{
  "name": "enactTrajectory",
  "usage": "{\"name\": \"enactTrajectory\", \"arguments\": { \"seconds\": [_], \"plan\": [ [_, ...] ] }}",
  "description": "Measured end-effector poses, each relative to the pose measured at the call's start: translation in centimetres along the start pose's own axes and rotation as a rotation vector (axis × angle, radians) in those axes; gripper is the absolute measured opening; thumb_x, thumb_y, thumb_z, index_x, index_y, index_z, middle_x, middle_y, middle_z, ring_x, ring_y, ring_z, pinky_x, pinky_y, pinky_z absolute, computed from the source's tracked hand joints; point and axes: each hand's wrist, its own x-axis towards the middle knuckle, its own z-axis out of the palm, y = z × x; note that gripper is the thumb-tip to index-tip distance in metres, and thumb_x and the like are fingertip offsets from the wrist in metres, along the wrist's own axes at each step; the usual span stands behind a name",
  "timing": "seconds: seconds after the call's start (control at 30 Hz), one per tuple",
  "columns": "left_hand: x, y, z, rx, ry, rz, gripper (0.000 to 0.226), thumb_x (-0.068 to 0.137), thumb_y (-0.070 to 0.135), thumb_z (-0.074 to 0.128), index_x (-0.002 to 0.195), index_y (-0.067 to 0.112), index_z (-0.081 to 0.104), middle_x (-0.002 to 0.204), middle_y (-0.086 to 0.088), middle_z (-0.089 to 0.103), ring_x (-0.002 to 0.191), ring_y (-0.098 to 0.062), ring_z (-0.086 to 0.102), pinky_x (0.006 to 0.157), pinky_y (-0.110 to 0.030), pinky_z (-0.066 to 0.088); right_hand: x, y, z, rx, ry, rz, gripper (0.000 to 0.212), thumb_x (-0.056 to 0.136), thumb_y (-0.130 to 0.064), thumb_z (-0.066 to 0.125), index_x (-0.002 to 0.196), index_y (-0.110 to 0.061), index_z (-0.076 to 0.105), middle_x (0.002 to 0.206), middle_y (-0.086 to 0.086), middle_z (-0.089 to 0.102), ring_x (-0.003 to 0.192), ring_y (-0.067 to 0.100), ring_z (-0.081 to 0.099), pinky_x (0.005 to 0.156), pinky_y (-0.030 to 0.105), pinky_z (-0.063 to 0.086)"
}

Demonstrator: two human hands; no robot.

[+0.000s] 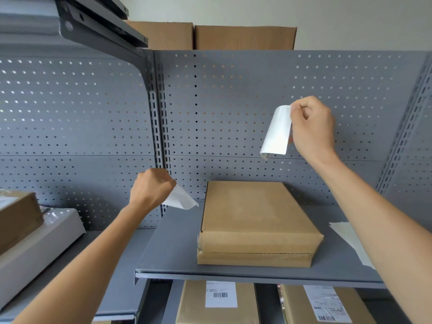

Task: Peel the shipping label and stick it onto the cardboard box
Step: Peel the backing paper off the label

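A plain brown cardboard box (257, 218) lies flat on the grey metal shelf (173, 253), its top bare. My right hand (313, 129) is raised above and to the right of the box, pinching the top edge of a white shipping label (277, 134) that hangs down curled. My left hand (152, 187) is lower, just left of the box's far corner, and grips a crumpled white backing sheet (181, 198). The two papers are fully apart.
A white sheet (350, 239) lies on the shelf at right, partly under my right forearm. Labelled boxes (219, 302) sit on the shelf below. At left are a brown box (16, 216) and a white package (46, 242). A perforated back panel (233, 113) stands behind.
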Motion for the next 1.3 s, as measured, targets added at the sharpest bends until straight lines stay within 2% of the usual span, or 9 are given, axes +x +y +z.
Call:
{"name": "enactTrajectory", "arguments": {
  "seconds": [0.1, 0.23, 0.4, 0.53, 0.63, 0.77, 0.93, 1.1, 1.3],
  "plan": [
    [-0.4, -0.8, 1.2, 0.001, -0.013, 0.014, 0.019, 0.068, 0.032, 0.05, 0.072, 0.025, 0.067, 0.086, 0.0, 0.074, 0.066, -0.027, 0.063, 0.056, -0.032, 0.054, -0.7, 0.2, 0.7, 0.012, -0.041, 0.003, 0.018, 0.091, -0.016, 0.045, 0.087, -0.016, 0.062, 0.067, -0.002, 0.059, 0.068, 0.029, 0.063, 0.06, 0.052, 0.058],
    [-0.3, -1.2, 1.9, -0.009, -0.008, 0.036, 0.014, 0.07, 0.032, 0.053, 0.072, 0.026, 0.065, 0.084, 0.0, 0.072, 0.06, -0.025, 0.061, 0.053, -0.026, 0.044, -1.4, 0.6, 0.9, -0.016, -0.072, -0.023, 0.018, 0.094, -0.012, 0.047, 0.086, -0.016, 0.063, 0.067, -0.001, 0.06, 0.058, 0.012, 0.05, 0.057, 0.031, 0.045],
    [-0.5, -0.5, 2.6, 0.055, 0.08, 0.144, 0.011, 0.081, 0.027, 0.064, 0.072, 0.021, 0.064, 0.066, 0.003, 0.065, 0.056, -0.029, 0.061, 0.052, -0.031, 0.05, -1.4, 1.3, 0.6, 0.013, -0.082, -0.007, 0.018, 0.092, -0.013, 0.048, 0.085, -0.017, 0.064, 0.062, -0.006, 0.059, 0.061, 0.018, 0.056, 0.061, 0.048, 0.057],
    [-0.4, 0.6, 3.1, 0.109, 0.144, 0.25, 0.018, 0.085, 0.027, 0.065, 0.068, 0.023, 0.06, 0.064, 0.012, 0.06, 0.061, -0.022, 0.059, 0.058, -0.029, 0.045, -1.4, 1.3, 0.3, 0.01, -0.079, -0.031, 0.018, 0.094, -0.013, 0.049, 0.083, -0.018, 0.063, 0.065, -0.006, 0.061, 0.06, 0.012, 0.054, 0.059, 0.037, 0.049],
    [-0.4, 3.0, 3.1, -0.069, 0.099, 0.198, 0.018, 0.089, 0.03, 0.064, 0.072, 0.024, 0.067, 0.071, 0.014, 0.069, 0.07, -0.017, 0.068, 0.065, -0.032, 0.055, -1.7, 1.2, 0.3, 0.003, -0.084, -0.075, 0.017, 0.093, -0.013, 0.049, 0.085, -0.016, 0.063, 0.073, 0.001, 0.068, 0.066, 0.023, 0.061, 0.061, 0.037, 0.049],
    [-0.6, 8.6, 2.4, -0.525, -0.188, 0.067, 0.027, 0.096, 0.034, 0.063, 0.083, 0.015, 0.076, 0.085, 0.0, 0.08, 0.073, -0.016, 0.075, 0.068, -0.031, 0.05, -2.6, 1.1, 1.0, -0.072, -0.051, -0.262, 0.014, 0.095, -0.014, 0.052, 0.086, -0.013, 0.062, 0.074, 0.003, 0.068, 0.071, 0.027, 0.061, 0.062, 0.042, 0.049],
    [-1.3, 13.0, 2.4, -0.84, -0.369, -0.038, 0.045, 0.101, 0.045, 0.054, 0.093, 0.007, 0.076, 0.093, -0.006, 0.081, 0.076, -0.021, 0.07, 0.069, -0.035, 0.043, -5.8, 1.2, 2.6, -0.252, 0.022, -0.734, 0.018, 0.097, -0.01, 0.056, 0.083, -0.008, 0.067, 0.075, 0.002, 0.065, 0.068, 0.023, 0.058, 0.047, 0.04, 0.047],
    [-1.5, 13.7, 3.1, -0.881, -0.357, -0.04, 0.04, 0.096, 0.044, 0.063, 0.08, 0.01, 0.075, 0.077, -0.002, 0.076, 0.073, -0.023, 0.07, 0.069, -0.036, 0.041, -7.4, 1.8, 3.1, -0.366, 0.012, -0.968, 0.023, 0.096, -0.009, 0.056, 0.076, -0.01, 0.068, 0.064, -0.001, 0.052, 0.06, 0.019, 0.047, 0.04, 0.03, 0.032],
    [-1.5, 13.3, 3.7, -0.857, -0.274, 0.029, 0.017, 0.093, 0.015, 0.069, 0.087, 0.0, 0.075, 0.077, 0.0, 0.077, 0.064, -0.009, 0.066, 0.066, -0.032, 0.044, -7.8, 3.0, 3.1, -0.401, -0.074, -1.011, 0.018, 0.094, -0.011, 0.061, 0.078, -0.011, 0.069, 0.068, -0.001, 0.058, 0.064, 0.018, 0.054, 0.041, 0.032, 0.042]
  ]
}}
